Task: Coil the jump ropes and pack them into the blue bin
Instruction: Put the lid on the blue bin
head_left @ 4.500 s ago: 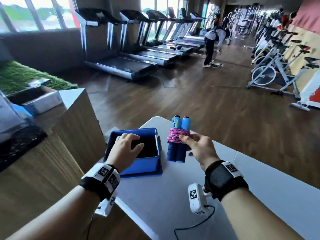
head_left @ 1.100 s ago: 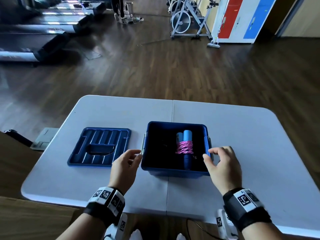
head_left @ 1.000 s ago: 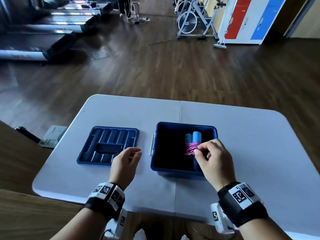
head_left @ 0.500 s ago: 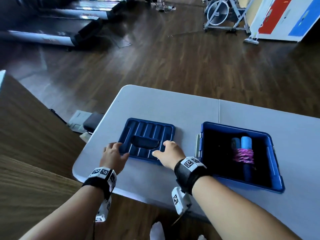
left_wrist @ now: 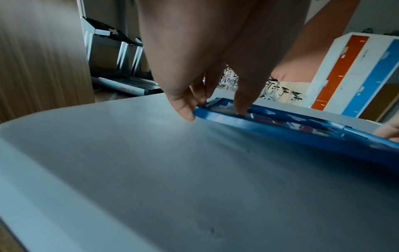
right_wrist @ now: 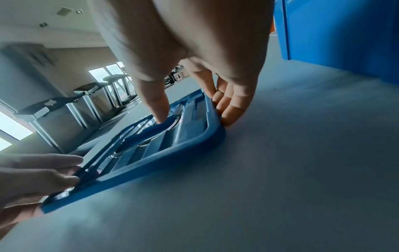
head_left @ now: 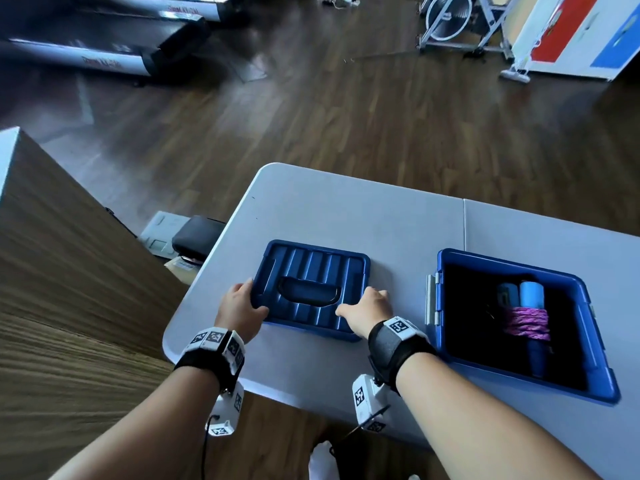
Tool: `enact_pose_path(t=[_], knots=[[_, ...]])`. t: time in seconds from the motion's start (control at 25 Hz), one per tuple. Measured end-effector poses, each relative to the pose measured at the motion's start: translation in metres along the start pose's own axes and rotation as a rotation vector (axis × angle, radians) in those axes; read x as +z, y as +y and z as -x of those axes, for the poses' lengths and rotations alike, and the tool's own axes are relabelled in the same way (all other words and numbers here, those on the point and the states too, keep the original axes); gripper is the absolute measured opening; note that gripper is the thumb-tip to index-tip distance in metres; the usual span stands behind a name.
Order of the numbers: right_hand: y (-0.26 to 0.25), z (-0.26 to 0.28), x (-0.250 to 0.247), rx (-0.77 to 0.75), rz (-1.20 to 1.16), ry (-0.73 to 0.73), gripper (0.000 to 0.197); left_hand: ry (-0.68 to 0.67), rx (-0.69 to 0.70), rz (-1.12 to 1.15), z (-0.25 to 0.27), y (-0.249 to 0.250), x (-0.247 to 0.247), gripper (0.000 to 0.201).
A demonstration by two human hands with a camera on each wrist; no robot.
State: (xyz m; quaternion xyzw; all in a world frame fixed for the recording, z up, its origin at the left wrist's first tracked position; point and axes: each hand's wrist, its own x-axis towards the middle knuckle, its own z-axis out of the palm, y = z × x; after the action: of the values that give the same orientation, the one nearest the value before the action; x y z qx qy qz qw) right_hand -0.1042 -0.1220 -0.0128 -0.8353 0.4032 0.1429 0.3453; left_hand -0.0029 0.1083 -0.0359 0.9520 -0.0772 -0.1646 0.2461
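Both hands pinch the blue lid [head_left: 313, 287] on the table [head_left: 346, 209]: my left hand [head_left: 239, 306] at its left edge, my right hand [head_left: 367, 311] at its right corner (thumbs on top). Coiled jump rope [head_left: 528, 322] lies inside the blue bin [head_left: 599, 344], just beside.

- Pale grey folding table [head_left: 346, 209], seam across its top.
- Dark blue ribbed plastic lid [head_left: 311, 271], on its left part.
- Open blue plastic bin [head_left: 599, 344], right of the lid.

Glossy blue plastic lid [head_left: 313, 289] and bin [head_left: 599, 344] sit on a matt grey table [head_left: 346, 209] above dark wood-look flooring [head_left: 346, 116].
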Motion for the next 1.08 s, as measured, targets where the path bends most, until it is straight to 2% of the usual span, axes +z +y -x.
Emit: enact_pose_path(t=[0.12, 0.2, 0.28, 0.36, 0.52, 0.64, 0.76, 0.84, 0.96, 1.08], knots=[[-0.009, 0.01, -0.01, -0.052, -0.131, 0.077, 0.056, 0.068, 0.081, 0.058, 0.002, 0.004, -0.018, 0.056], [-0.013, 0.02, -0.026, -0.108, -0.267, 0.118, 0.043, 0.119, 0.152, 0.088, -0.004, 0.02, -0.034, 0.057], [-0.013, 0.031, -0.049, -0.159, -0.385, 0.189, 0.033, 0.184, 0.238, 0.097, -0.012, 0.049, -0.044, 0.057], [-0.004, 0.04, -0.078, -0.212, -0.458, 0.32, 0.035, 0.239, 0.326, 0.097, -0.016, 0.088, -0.047, 0.057], [0.041, 0.047, -0.152, -0.256, -0.514, 0.466, 0.03, 0.295, 0.48, 0.202, -0.004, 0.17, -0.038, 0.056], [0.102, 0.051, -0.21, -0.224, -0.466, 0.55, 0.036, 0.252, 0.602, 0.277, 0.022, 0.225, -0.013, 0.055], [0.16, 0.065, -0.255, -0.172, -0.346, 0.565, 0.035, 0.163, 0.73, 0.291, 0.054, 0.257, 0.018, 0.057], [0.189, 0.075, -0.27, -0.15, -0.268, 0.524, 0.032, 0.131, 0.758, 0.276, 0.074, 0.261, 0.038, 0.055], [0.225, 0.077, -0.272, -0.139, -0.184, 0.457, 0.044, 0.114, 0.732, 0.251, 0.105, 0.258, 0.067, 0.051], [0.249, 0.069, -0.258, -0.131, -0.095, 0.391, 0.032, 0.089, 0.637, 0.246, 0.126, 0.246, 0.091, 0.05]])
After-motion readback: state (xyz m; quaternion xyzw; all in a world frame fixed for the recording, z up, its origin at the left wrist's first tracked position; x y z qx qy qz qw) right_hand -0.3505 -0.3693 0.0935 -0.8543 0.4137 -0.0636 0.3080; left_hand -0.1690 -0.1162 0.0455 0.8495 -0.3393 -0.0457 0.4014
